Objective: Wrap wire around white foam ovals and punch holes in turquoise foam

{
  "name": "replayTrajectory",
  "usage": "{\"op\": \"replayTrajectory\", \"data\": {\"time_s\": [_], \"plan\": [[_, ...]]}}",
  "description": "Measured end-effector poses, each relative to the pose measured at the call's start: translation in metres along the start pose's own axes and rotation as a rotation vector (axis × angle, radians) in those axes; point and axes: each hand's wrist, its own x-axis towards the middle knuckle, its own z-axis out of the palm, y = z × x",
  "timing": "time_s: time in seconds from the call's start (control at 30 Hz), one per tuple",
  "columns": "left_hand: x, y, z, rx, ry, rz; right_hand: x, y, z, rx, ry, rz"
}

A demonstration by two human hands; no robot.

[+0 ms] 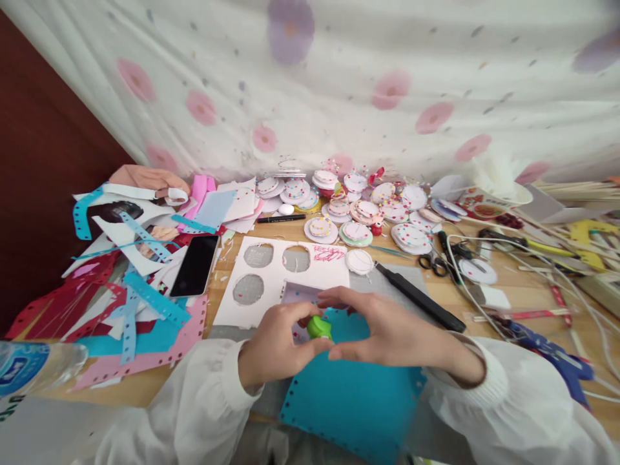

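Observation:
Between the thumb and fingers of my left hand is a small, rounded, bright green object; its exact kind does not show. My right hand curves beside it with thumb and fingers apart, the thumb tip close to my left thumb. Beneath both hands lies a blue sheet with small holes punched along its edges. Just behind my fingers is a shallow pale lilac box or tray, partly hidden by them. A white card with round cut-outs and red scribbles lies further back on the grey mat.
Paper and felt scraps pile up on the left around a phone and a water bottle. Several stacked, dotted discs line the back. At right are a black cutter-like tool, scissors, a blue glue gun and a white cable.

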Motion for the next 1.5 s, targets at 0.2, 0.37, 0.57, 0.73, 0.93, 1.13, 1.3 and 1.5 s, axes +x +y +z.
{"op": "replayTrajectory", "data": {"time_s": [0.2,0.37,0.57,0.73,0.93,1.13,1.3,1.5], "plan": [[0.003,-0.006,0.004,0.023,0.007,0.051,0.016,0.005,0.006,0.022,-0.07,-0.062],[0.005,-0.008,0.003,0.008,0.021,0.058,0.02,0.009,0.01,-0.043,-0.038,-0.049],[0.011,-0.006,-0.003,-0.046,-0.037,0.0,0.022,0.012,0.007,0.048,-0.038,-0.054],[0.013,-0.005,-0.009,-0.072,-0.104,-0.029,0.01,0.02,-0.006,-0.053,-0.086,0.022],[0.007,-0.003,-0.022,0.163,-0.119,-0.029,-0.006,0.027,-0.008,-0.156,0.0,0.084],[-0.002,0.002,-0.029,0.089,-0.107,-0.111,-0.009,0.018,-0.006,-0.142,0.043,0.104],[-0.003,0.004,-0.028,-0.093,-0.147,-0.189,-0.01,0.012,-0.006,-0.125,0.065,0.109],[-0.002,0.004,-0.028,-0.161,-0.178,-0.202,-0.011,0.011,-0.006,-0.109,0.086,0.096]]}}
